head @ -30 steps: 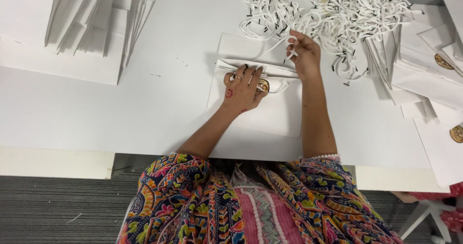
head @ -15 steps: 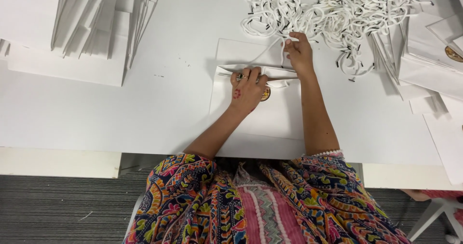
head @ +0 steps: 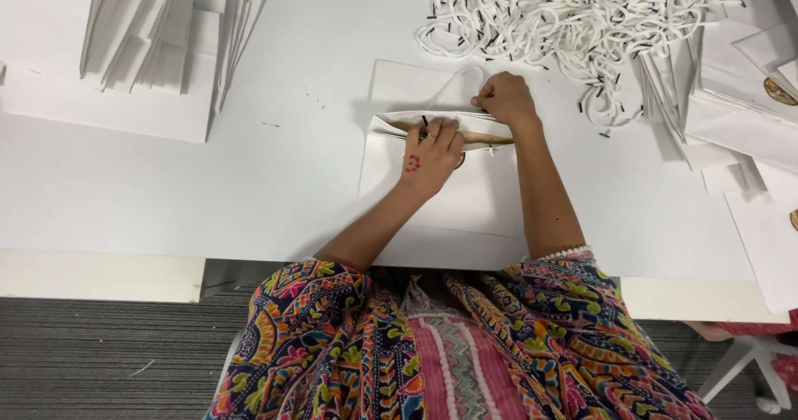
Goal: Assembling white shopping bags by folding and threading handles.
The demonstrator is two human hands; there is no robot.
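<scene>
bag: a flat white paper bag (head: 465, 196) lies on the white table (head: 166, 187) right in front of the person, with its open mouth pointing away from them and its bottom edge hanging a bit over the near table edge.

left hand: the left hand (head: 431, 156) is pressed flat on the bag just below the mouth. The fingers are spread a little and curled over the top lip, with a short black tip of cord poking up between them. There's a red mark on the back of the hand.

right hand: the right hand (head: 505, 100) sits at the far right side of the bag mouth. The fingers are bunched together and pinching the white cord handle (head: 465, 75), which loops up over the table beyond the bag.

what changed: half a second ago the right hand was up higher, near the cord pile, with the cord pulled out at a slant. Now it has come down to the bag's rim and the cord makes a neat arch. The left hand hardly moved and is still pinning the same spot. The bag hasn't shifted.

cord pile: a big tangle of white cords with black tips (head: 573, 21) lies past the bag to the right, well clear of both hands.

other stacks: there's a fanned stack of white bags (head: 158, 46) far left, and more flat bags with a gold round sticker (head: 731, 104) on the right.
</scene>
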